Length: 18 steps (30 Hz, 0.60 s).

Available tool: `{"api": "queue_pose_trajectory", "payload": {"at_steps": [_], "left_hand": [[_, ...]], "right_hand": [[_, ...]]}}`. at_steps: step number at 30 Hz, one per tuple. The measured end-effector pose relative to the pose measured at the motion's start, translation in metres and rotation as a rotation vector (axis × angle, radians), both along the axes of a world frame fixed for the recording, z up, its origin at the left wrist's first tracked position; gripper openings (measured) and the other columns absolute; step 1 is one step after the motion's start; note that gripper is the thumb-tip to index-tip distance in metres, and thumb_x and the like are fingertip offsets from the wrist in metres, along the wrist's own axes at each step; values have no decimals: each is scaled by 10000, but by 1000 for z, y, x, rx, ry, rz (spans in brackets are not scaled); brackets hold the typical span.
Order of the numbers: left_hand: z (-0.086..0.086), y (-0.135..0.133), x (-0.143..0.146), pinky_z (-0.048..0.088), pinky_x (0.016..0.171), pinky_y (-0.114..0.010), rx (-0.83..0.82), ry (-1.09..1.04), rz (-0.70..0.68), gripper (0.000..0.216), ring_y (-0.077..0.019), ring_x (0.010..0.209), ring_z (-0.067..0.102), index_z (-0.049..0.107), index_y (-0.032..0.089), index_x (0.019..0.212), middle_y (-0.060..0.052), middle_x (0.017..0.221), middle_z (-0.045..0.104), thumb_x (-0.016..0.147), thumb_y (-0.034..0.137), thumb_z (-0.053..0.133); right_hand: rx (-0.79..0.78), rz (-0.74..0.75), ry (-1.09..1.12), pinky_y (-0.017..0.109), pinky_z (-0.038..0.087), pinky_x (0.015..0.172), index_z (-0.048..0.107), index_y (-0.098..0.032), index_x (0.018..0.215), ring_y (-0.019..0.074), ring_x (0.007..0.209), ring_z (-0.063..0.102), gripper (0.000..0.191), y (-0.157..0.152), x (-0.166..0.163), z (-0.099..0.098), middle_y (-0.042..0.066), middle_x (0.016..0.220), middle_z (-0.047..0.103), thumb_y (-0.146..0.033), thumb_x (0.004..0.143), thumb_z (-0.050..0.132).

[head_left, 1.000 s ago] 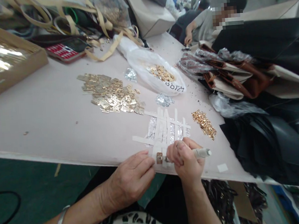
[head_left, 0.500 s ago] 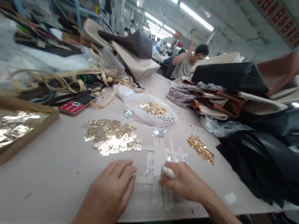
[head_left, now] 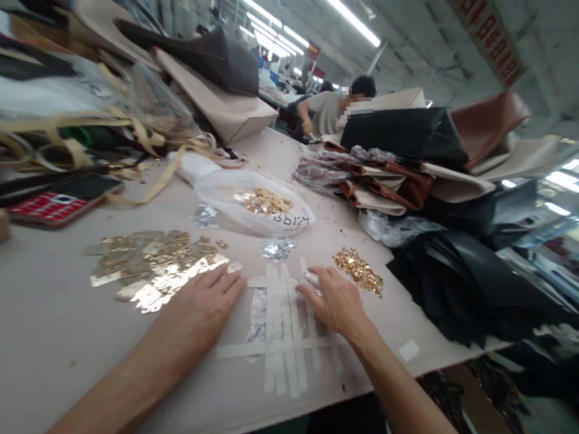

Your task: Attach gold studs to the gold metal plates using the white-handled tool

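Beside and left of the left hand (head_left: 203, 304): loose gold-coloured metal plates (head_left: 147, 260), heaped crosswise, farther from the right hand (head_left: 337, 301).
Left: flattened, fingers nearly straight, no visible hold, contact with plates unclear. Right: curled around a white pen-like tool (head_left: 312, 280). Between both: white tape strips (head_left: 280, 315).

The tape patch (head_left: 279, 318) lies flat: several long white strips run side by side, crossed by shorter strips at both the far and near ends, with crinkled clear film showing along its left side. Over the far right part of the patch is a white tool (head_left: 312, 281), gripped and mostly covered, only a pale rounded portion showing. Left of the patch's far end spreads a loose heap of flat gold plates (head_left: 145, 258), overlapping and shiny.
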<state>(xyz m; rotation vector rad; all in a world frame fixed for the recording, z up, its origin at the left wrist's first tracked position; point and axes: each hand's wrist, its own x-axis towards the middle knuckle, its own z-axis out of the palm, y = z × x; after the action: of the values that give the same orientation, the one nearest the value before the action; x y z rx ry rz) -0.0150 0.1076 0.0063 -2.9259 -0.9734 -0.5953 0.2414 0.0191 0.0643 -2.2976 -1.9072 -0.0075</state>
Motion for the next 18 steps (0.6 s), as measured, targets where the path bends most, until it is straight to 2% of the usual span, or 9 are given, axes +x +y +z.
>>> {"api": "queue_pose_trajectory", "payload": {"at_steps": [3, 5, 8, 10, 14, 16, 18], "left_hand": [[-6, 9, 2, 527, 996, -481, 16, 15, -43, 474, -333, 1207, 618, 685, 104, 1219, -153, 1285, 690, 880, 28, 363], [-1, 11, 4, 534, 979, -459, -3, 22, -48, 481, -302, 1155, 636, 685, 110, 1189, -127, 1247, 704, 874, 33, 330], [11, 10, 7, 538, 962, -469, -59, 16, -38, 468, -281, 1084, 647, 695, 126, 1103, -97, 1161, 723, 867, 45, 298], [14, 9, 8, 538, 957, -492, -87, -4, -33, 449, -291, 1061, 647, 696, 128, 1067, -102, 1126, 725, 866, 52, 302], [8, 14, 10, 544, 931, -466, -94, -47, -28, 403, -295, 1039, 649, 696, 166, 1028, -108, 1107, 715, 852, 53, 351], [4, 18, 11, 539, 919, -469, -118, -71, -19, 391, -293, 1015, 646, 688, 175, 1021, -109, 1079, 710, 841, 43, 367], [6, 16, 12, 517, 933, -512, -222, -138, -9, 357, -309, 1012, 632, 680, 162, 1017, -128, 1048, 702, 848, 45, 388]], "right_hand": [[-27, -43, -50, 341, 478, 821, 650, -251, 1281, 243, 935, 681, 414, -19, 8, -24, 97, 1106, 685, -511, 988, 514], [15, -34, -26, 336, 476, 866, 666, -257, 1260, 234, 964, 667, 383, -23, 16, -29, 87, 1077, 686, -487, 994, 517], [76, -15, 55, 303, 460, 957, 682, -245, 1233, 203, 1068, 642, 330, -22, 34, -26, 75, 1116, 704, -405, 1021, 485], [80, -61, 64, 295, 452, 990, 680, -221, 1238, 194, 1123, 627, 324, -17, 52, -23, 83, 1178, 706, -338, 1029, 462], [16, -195, -18, 330, 463, 965, 682, -198, 1256, 229, 1102, 642, 333, 0, 83, -23, 124, 1218, 698, -256, 989, 491], [-33, -203, -53, 328, 461, 953, 698, -213, 1237, 233, 1085, 650, 335, 11, 89, -23, 127, 1185, 711, -237, 980, 484], [-64, -170, -57, 323, 461, 944, 727, -205, 1173, 235, 1061, 658, 322, 18, 84, -18, 134, 1116, 733, -209, 959, 486]]}}
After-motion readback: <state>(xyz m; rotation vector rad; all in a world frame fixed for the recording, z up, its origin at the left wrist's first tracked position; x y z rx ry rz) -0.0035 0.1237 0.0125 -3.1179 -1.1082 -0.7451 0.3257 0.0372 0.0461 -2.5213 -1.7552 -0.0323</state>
